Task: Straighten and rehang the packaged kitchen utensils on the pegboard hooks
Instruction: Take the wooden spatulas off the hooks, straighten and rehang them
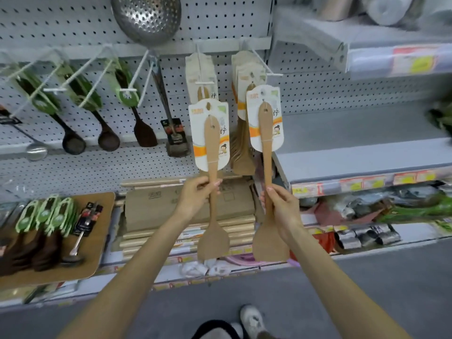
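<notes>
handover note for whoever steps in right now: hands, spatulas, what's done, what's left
Hands: left hand grips the left wooden spatula by its handle; right hand grips the right wooden spatula likewise, cards uppermost.
Where: both sit just below the left hook and right hook; neither card looks threaded yet.
Done: other carded spatulas hang on both hooks.
Left: hang these two.

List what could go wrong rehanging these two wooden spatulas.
1. The left hand grips the left spatula and the right hand the right spatula low on their handles, far from the cards' hang holes; the cards may wobble and miss the hooks.
2. Both hands are full, so nothing steadies the hanging packs crowding the right hook; a nudge might skew them.
</notes>
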A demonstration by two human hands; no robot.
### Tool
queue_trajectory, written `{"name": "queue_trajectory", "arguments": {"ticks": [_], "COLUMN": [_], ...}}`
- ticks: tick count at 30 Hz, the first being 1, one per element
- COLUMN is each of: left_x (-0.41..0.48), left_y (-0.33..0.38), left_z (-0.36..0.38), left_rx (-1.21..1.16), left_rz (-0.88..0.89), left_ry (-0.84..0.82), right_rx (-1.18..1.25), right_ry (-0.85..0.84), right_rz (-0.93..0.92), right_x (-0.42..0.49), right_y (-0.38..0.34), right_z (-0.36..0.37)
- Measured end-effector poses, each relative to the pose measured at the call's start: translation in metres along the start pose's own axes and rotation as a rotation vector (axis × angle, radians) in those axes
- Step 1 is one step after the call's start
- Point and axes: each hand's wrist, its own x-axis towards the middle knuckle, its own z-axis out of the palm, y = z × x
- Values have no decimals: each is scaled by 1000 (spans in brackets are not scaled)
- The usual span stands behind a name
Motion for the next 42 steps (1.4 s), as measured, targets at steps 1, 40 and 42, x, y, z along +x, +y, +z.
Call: {"name": "queue_trajectory", "arguments": {"ticks": [1,40,42], "left_x": [1,-6,-4], "left_y": [1,-12,-7], "left_z": [-1,0,2], "left_rx": [5,-118,-124], "left_rz": [3,-126,-111], "left_ry": [6,156,133], "right_rx": [-3,-565,-638], "right_ry": [-16,-625,-729], "right_rz": [2,55,32], "right_x": [5,95,81], "right_y": [-1,-13,-7], "right_z": [2,5,6]}}
